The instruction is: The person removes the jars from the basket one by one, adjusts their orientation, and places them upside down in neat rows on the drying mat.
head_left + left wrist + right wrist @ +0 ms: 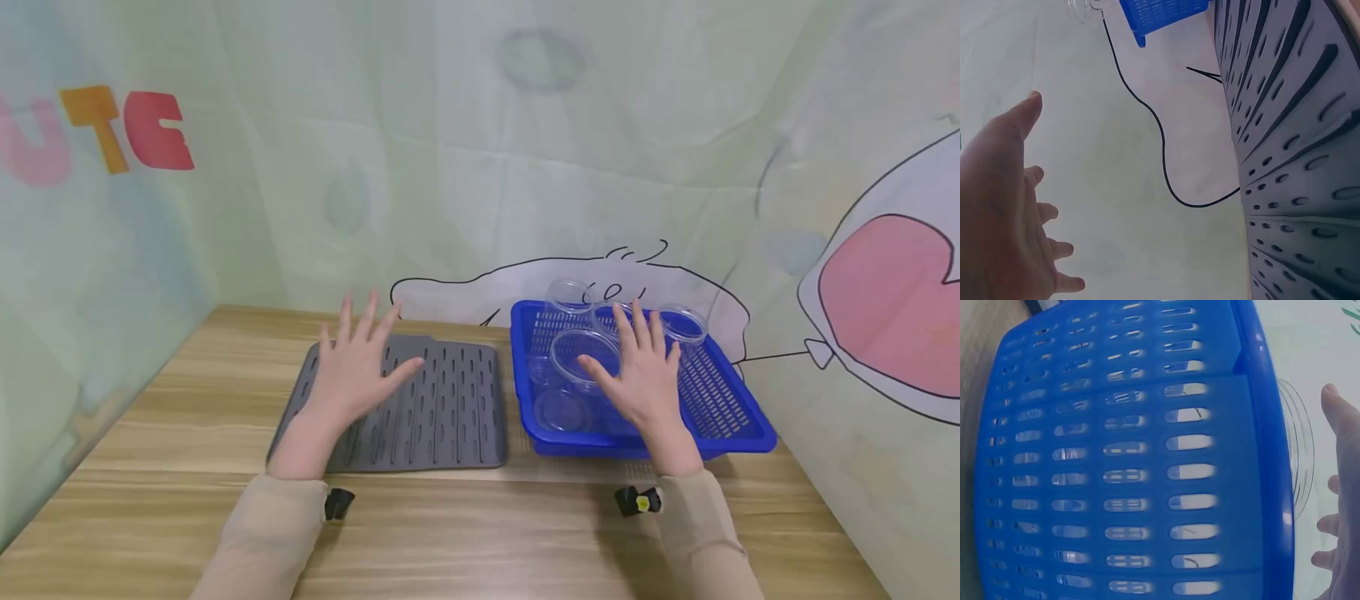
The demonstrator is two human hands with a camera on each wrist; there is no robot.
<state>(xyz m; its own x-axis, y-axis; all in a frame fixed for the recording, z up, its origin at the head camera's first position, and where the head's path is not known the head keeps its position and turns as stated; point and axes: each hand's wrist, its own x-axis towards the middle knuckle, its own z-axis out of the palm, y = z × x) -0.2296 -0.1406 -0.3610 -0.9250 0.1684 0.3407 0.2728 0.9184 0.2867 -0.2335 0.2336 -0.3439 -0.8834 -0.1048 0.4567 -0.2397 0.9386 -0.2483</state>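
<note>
My left hand [350, 375] is raised over the grey slotted drying mat [450, 408], fingers spread and nothing in it. In the left wrist view its thumb and fingers stand apart from the mat's ridged face. My right hand [643, 379], also spread and holding nothing, hovers over the blue plastic basket [731, 408]. Several clear round containers are in the basket, among them a large one [573, 354] near the middle, one [562, 410] at the front left and one [682, 323] at the back right. The right wrist view shows the basket's slotted side wall [1141, 434] close up.
Mat and basket stand side by side on a wood-grain table [480, 533]. A printed cloth backdrop [450, 167] with cartoon drawings rises right behind the table and along both sides. Black wrist straps [340, 503] show at both sleeves.
</note>
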